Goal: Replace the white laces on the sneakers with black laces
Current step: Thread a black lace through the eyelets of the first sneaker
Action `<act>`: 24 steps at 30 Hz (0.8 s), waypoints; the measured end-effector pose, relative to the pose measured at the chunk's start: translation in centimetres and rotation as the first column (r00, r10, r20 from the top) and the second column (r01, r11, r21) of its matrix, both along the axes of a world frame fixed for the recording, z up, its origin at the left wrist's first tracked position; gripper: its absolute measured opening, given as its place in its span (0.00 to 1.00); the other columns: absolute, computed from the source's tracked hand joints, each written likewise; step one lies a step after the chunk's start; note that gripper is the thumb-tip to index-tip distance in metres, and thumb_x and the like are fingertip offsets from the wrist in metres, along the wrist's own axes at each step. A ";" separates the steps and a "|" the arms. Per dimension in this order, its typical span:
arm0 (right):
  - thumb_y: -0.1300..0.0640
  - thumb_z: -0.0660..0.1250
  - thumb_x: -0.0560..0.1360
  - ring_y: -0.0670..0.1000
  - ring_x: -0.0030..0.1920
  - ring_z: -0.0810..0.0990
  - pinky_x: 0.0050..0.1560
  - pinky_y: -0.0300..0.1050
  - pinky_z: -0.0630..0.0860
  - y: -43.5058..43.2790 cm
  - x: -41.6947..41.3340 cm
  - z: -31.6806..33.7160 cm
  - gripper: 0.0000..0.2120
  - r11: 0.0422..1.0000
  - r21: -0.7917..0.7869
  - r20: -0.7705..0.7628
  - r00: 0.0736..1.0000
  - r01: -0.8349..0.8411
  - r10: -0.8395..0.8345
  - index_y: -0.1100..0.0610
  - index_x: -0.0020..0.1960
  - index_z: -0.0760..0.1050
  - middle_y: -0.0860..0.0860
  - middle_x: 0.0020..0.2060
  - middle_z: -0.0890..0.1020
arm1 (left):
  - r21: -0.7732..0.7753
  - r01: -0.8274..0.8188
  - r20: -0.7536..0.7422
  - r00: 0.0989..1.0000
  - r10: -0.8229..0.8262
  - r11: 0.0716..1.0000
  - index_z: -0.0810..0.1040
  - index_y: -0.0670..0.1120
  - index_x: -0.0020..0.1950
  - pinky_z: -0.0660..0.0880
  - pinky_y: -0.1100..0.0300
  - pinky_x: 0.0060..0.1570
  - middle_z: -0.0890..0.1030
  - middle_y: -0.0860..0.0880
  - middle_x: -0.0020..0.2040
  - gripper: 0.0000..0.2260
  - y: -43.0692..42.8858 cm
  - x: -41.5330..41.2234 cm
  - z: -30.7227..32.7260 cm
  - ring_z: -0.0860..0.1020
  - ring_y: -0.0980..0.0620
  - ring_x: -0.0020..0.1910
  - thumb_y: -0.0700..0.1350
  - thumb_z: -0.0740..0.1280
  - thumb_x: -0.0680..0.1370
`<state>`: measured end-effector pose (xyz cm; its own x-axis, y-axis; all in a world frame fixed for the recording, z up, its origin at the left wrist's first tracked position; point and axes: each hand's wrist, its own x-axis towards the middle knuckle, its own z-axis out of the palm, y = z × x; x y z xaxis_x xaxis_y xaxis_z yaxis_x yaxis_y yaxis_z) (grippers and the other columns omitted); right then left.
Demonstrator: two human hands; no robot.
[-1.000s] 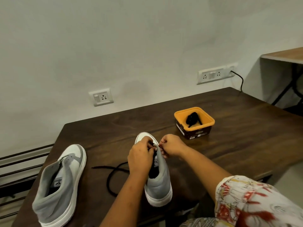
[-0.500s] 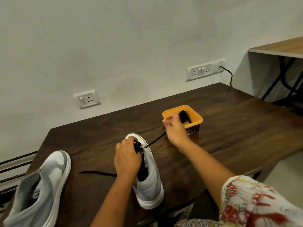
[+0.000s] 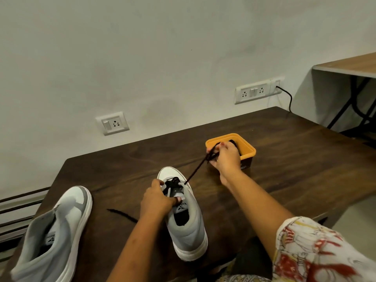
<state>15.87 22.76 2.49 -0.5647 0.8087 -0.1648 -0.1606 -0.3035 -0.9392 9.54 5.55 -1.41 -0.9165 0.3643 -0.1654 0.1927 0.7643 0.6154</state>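
The left hand holds the shoe on the bench, its grip curled tight. The right hand pinches the lace taut beside the tub

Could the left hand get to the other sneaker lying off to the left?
Probably yes. Only dark wooden table and a black lace end lie between the left hand and the grey and white sneaker on the left, but the hand grips the middle grey sneaker and must let go.
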 end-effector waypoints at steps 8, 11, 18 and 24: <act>0.54 0.63 0.78 0.60 0.61 0.74 0.57 0.50 0.73 -1.2 -1.2 -2.5 0.26 0.632 0.511 0.700 0.709 -0.583 0.089 0.54 0.72 0.58 0.57 0.61 0.75 | -0.014 -0.033 -0.048 0.998 0.032 0.999 0.71 0.51 0.63 0.69 0.54 0.62 0.70 0.45 0.62 0.28 -0.1 0.1 0.6 0.70 0.43 0.62 0.54 0.76 0.67; 0.58 0.63 0.73 0.62 0.66 0.70 0.64 0.59 0.70 -2.4 -1.9 -3.0 0.31 0.453 0.459 0.795 0.581 -0.764 0.173 0.45 0.73 0.58 0.55 0.68 0.69 | 0.049 -0.047 0.053 0.998 0.044 0.998 0.70 0.48 0.63 0.72 0.54 0.56 0.72 0.44 0.62 0.30 -0.3 -0.4 0.5 0.73 0.44 0.60 0.53 0.77 0.65; 0.66 0.64 0.73 0.56 0.65 0.71 0.64 0.55 0.72 -3.4 -1.2 -1.5 0.28 0.239 0.495 0.810 0.543 -0.836 0.223 0.46 0.69 0.68 0.52 0.67 0.71 | 0.115 -0.057 0.132 0.990 0.042 0.992 0.75 0.48 0.50 0.72 0.60 0.43 0.79 0.48 0.51 0.18 -0.7 -0.3 1.1 0.77 0.52 0.45 0.49 0.78 0.66; 0.60 0.63 0.78 0.53 0.51 0.80 0.55 0.51 0.78 -3.0 -0.8 -1.1 0.07 0.268 0.456 0.859 0.499 -0.849 0.118 0.52 0.49 0.79 0.53 0.52 0.82 | 0.186 -0.077 0.116 0.992 0.056 0.979 0.76 0.47 0.49 0.73 0.60 0.48 0.79 0.48 0.51 0.17 -0.7 0.0 1.5 0.76 0.51 0.48 0.44 0.79 0.65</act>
